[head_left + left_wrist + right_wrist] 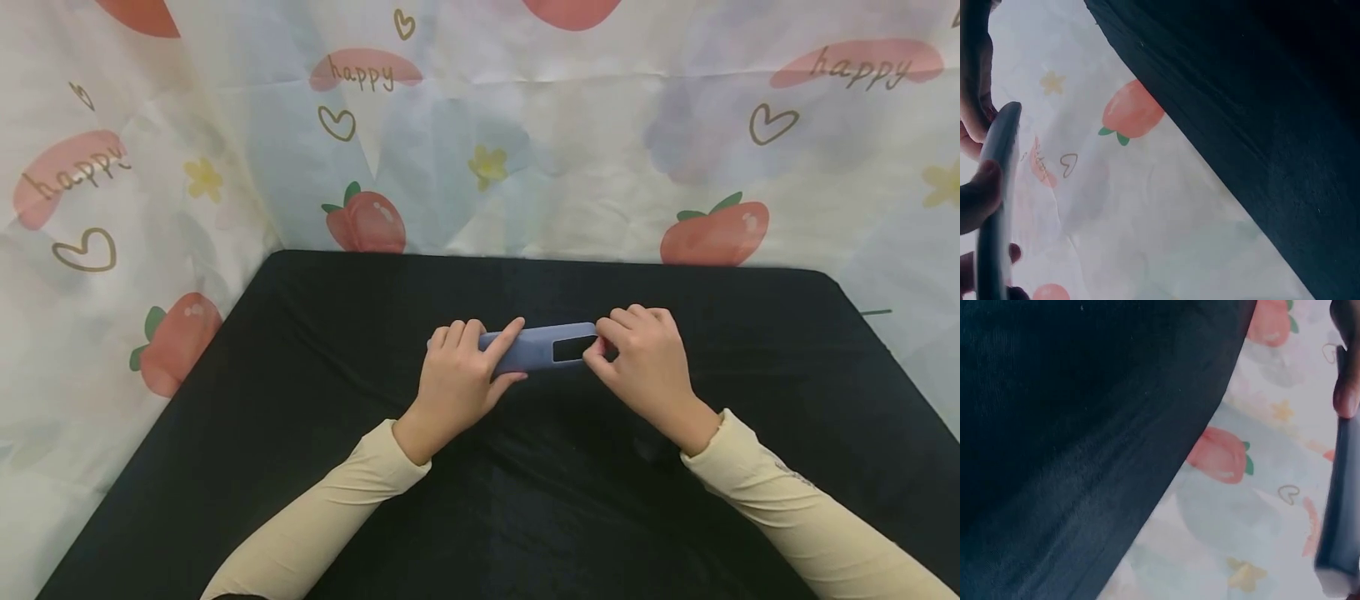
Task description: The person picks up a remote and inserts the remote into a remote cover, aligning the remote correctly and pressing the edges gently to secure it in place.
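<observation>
A slim, flat, blue-grey object (525, 348) with rounded ends and a dark rectangular window near its right end is held up between both hands. My left hand (457, 367) grips its left part, index finger along the far edge and thumb at the near edge. With thumb and fingertips, my right hand (641, 354) pinches the right end beside the dark window. The left wrist view shows the object (999, 187) nearly edge-on, a left thumb (984, 194) against it. At the right edge of the right wrist view, its narrow side (1340, 500) appears, partly cut off.
A black cloth (540, 508) covers the table beneath both hands. Behind and to the left hangs a pale curtain (585, 167) printed with red fruit, hearts and yellow flowers, meeting the table's far edge. Cream sleeves (322, 508) cover both forearms.
</observation>
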Demonstrator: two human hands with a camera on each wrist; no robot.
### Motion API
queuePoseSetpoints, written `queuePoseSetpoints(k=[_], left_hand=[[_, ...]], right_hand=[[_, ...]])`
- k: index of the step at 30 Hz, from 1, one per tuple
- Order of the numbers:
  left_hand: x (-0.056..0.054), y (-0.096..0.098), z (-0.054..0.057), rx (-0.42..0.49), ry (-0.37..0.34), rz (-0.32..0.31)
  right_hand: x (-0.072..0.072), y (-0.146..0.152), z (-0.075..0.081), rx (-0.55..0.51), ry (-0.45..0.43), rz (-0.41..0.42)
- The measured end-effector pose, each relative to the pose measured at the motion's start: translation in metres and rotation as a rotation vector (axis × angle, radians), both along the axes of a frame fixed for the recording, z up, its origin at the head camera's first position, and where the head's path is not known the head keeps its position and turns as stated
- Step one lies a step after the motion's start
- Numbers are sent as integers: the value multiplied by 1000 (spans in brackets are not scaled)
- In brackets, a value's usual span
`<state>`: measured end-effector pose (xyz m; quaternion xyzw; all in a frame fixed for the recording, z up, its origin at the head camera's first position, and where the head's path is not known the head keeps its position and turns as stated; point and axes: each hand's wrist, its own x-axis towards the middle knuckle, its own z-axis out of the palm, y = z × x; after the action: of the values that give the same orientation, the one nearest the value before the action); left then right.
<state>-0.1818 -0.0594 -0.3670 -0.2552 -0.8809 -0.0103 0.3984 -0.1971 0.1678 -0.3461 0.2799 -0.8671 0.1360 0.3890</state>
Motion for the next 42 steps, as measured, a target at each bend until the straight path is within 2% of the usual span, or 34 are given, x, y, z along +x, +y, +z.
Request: queuePoseSetpoints(k=[5,9,17,20,26,30,34,38,42], left_hand=[[-1,3,-2,22,-62,13],[-2,5,-3,24,-66,19],[-3,9,-2,16,-73,21],[-5,7,-2,-5,-68,14],[-11,1,-1,-54,-79,-3],[-10,-3,-3,-37,-117,-17],[-10,-5,-3,-33,-107,-25],[-11,-5,-1,-34,-81,-37],[-12,-5,0,-36,-67,-83]], right_hand=[[-1,-4,-5,-62,23,38],[1,-9,-8,-64,43,43],[5,-15,-15,-131,45,44],[6,-14,-16,-94,35,40],[5,-3,-7,81,19,0],[4,5,4,100,45,93],[1,10,6,180,37,228],[-1,14,0,255,36,262],[-4,16,-4,235,51,282]])
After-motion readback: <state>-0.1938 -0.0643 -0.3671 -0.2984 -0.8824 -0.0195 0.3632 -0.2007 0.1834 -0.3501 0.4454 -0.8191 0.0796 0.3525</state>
